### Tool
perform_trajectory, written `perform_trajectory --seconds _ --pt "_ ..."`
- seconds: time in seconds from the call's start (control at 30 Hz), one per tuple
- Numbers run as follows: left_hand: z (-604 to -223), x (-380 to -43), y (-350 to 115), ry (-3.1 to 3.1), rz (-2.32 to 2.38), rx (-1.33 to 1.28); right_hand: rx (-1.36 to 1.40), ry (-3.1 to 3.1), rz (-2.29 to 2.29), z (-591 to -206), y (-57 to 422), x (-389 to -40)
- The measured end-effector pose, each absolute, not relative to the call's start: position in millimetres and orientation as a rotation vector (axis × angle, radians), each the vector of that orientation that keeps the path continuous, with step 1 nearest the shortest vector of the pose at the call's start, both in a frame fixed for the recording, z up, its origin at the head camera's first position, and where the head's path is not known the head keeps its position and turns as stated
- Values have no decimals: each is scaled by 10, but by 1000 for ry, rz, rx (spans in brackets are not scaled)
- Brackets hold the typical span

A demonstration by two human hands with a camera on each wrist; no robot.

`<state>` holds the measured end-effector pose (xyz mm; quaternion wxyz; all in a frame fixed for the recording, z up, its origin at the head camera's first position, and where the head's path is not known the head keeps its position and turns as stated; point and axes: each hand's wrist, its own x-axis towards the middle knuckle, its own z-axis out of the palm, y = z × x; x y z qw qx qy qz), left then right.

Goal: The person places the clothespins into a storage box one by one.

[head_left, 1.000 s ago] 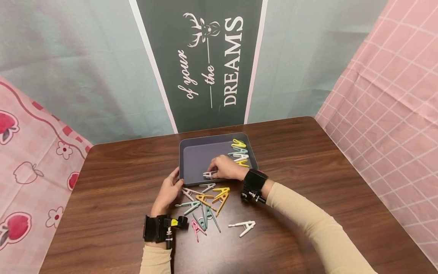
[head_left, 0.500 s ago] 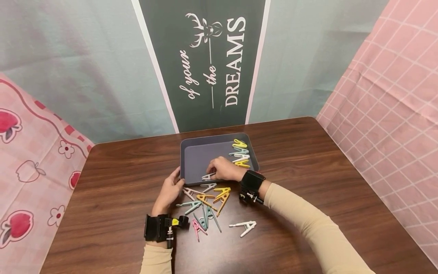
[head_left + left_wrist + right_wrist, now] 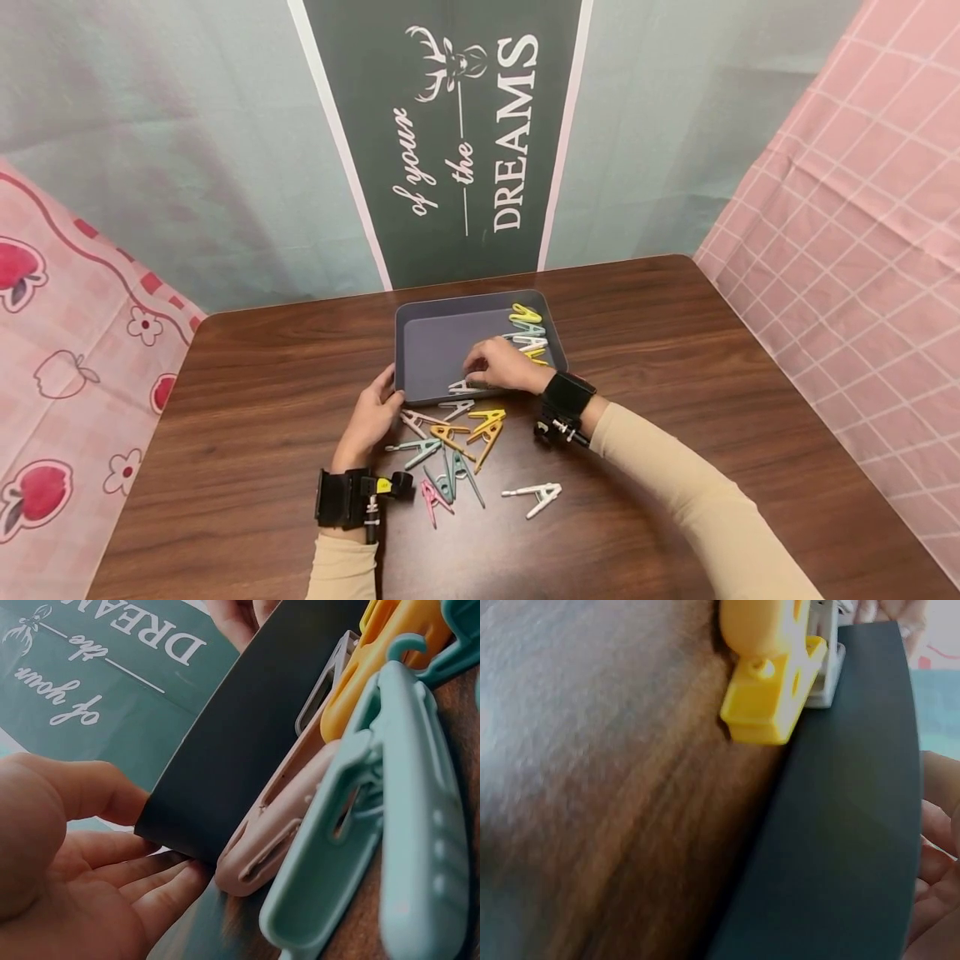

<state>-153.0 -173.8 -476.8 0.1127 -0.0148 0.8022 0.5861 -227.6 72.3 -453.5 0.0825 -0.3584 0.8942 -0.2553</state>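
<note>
Inside the gray tray point(image 3: 435, 333), a pale clip point(image 3: 460, 388) sits by the near wall; can't tell if the right hand point(image 3: 501, 365) is pinching it. Left hand point(image 3: 372, 417) grips the corner, but if that slips, a bump could jumble the clip row point(image 3: 529, 328).

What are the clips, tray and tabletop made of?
Clips: probably satin plastic, with molded ridges and even color.
Tray: smooth, matte gray; plastic or coated metal, I can't tell.
Tabletop: wood or laminate, slightly glossy, showing brown grain and reflections.
</note>
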Motion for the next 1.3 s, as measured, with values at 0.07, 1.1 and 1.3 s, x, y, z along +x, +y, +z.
perform_trajectory --seconds 0.07,1.1,1.3 --pt "-4760 -1527 -1736 2350 1721 -46 -1038 2681 -802 -4517 778 -2272" --pt "-4737 -1508 -1742 2298 1760 -54 -952 2832 -969 -4316 1469 -1568" --pt "-4749 -1507 -1726 2306 1756 -71 -1086 2754 -822 -4266 1461 -1490"
